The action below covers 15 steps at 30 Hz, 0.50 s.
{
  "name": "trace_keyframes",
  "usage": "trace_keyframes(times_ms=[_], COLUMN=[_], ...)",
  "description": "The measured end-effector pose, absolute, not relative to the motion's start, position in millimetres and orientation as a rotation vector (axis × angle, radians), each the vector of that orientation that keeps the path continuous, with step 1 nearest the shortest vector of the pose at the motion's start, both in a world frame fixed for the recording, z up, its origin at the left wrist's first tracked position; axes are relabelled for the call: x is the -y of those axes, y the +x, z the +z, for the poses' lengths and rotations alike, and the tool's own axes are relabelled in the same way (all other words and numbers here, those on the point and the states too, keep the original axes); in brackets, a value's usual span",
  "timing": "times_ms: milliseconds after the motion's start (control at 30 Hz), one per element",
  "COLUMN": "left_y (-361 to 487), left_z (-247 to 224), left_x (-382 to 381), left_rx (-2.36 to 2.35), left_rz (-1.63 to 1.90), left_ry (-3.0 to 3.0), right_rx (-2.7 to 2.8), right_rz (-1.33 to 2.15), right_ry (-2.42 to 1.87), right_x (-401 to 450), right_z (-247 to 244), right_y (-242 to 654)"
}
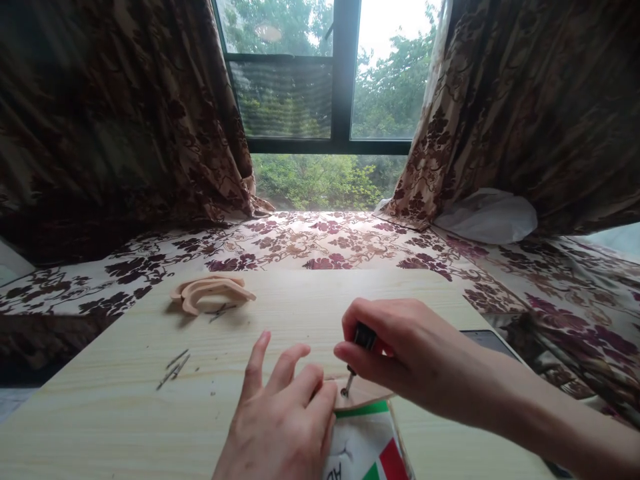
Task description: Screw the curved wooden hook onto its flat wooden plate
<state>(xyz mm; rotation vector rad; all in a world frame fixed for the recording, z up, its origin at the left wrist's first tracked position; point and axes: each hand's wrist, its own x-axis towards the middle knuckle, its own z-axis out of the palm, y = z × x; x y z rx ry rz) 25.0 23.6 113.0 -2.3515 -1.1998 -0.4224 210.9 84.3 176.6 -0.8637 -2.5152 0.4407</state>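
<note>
Bright window [343, 87] between two flowered curtains
Dark-framed panes look onto green trees [313, 180] under a pale sky, and a pale oval reflection [268, 32] shows in the upper left pane. The left curtain [150, 100] and right curtain [490, 100] hang in shadow, brown flowers on a paler ground. Below the window spreads a cream cloth [320, 243] with plum and tan blooms; a white bundle [490, 217] lies by the right curtain. Nearest stands a pale wood-grain bench [100, 413].

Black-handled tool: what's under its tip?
The black-handled tool meets the tan piece at a small dark spot. A printed packet shows past the piece's near edge; whether it extends beneath the tip is hidden by the piece.
</note>
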Motion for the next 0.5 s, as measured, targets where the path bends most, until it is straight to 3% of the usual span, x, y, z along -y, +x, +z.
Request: trace_keyframes(times_ms=[333, 500], left_y=[20.7, 20.9], left_z=[104.0, 95.8], left_x=[-24.1, -10.6], left_rx=[1.256, 1.218], left_rz=[-0.495, -0.812], left_ry=[-2.405, -2.239], right_rx=[2.58, 2.723], right_rz=[0.472, 0.466], right_ry=[-0.817, -0.693], right_x=[-85.3, -84.4], right_z=[176.6, 187.1], right_y=[207.6, 207.2])
